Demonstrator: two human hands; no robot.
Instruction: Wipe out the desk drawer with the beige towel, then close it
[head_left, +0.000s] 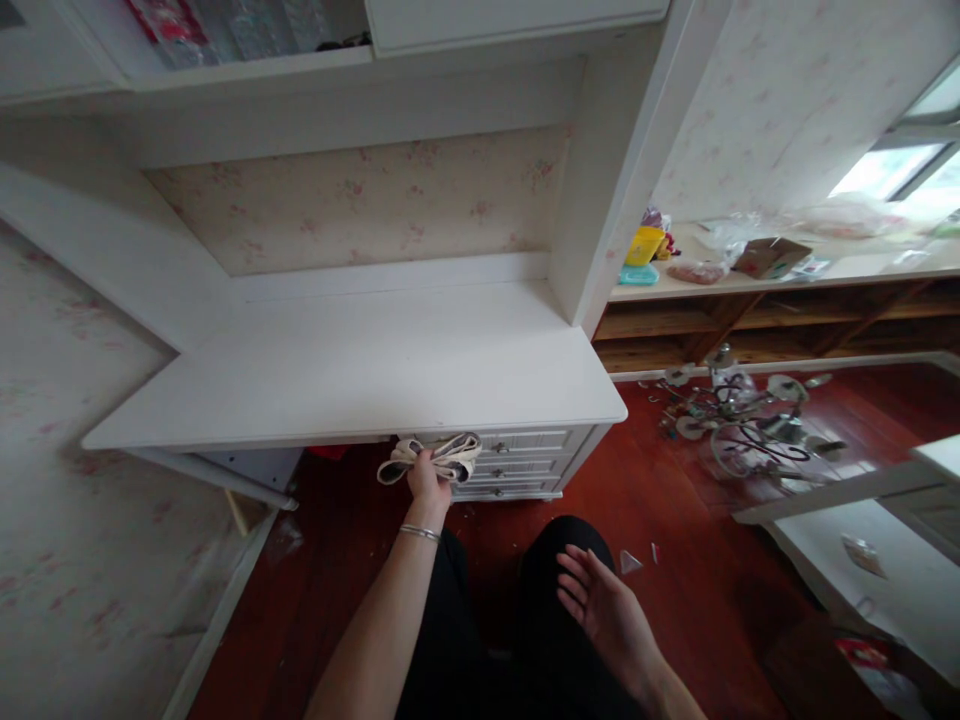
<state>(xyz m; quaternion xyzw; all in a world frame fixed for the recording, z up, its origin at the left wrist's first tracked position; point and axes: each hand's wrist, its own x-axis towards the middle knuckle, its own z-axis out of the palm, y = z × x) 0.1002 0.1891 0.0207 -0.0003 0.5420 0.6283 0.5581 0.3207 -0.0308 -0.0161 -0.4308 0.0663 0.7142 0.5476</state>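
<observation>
Black trousers (570, 550) cover the person's bent legs at the bottom of the view, with the bare forearms reaching out above them. Printing is scarcely legible: red markings on a clear plastic pack (176, 20) in the overhead cabinet are blurred, and those on a brown cardboard box (772, 258) upon the long wooden shelf unit (832, 283), as on a small flat packet (862, 555) at right, are too small to read.

Wearing a silvery bracelet (420, 532), the left hand (427, 485) is clamped on a folded cream cloth bundle (461, 455) with dark patches. Its thumb lies over the middle, the other fingers are mostly hidden, and loose folds stick out on both sides. The bundle is at the front edge of a white desk (405, 370), beside white drawers (536, 468); whether it touches either cannot be told. Over the right knee, the right hand (600, 605) has its fingers extended, slightly apart, well away from the cloth.
</observation>
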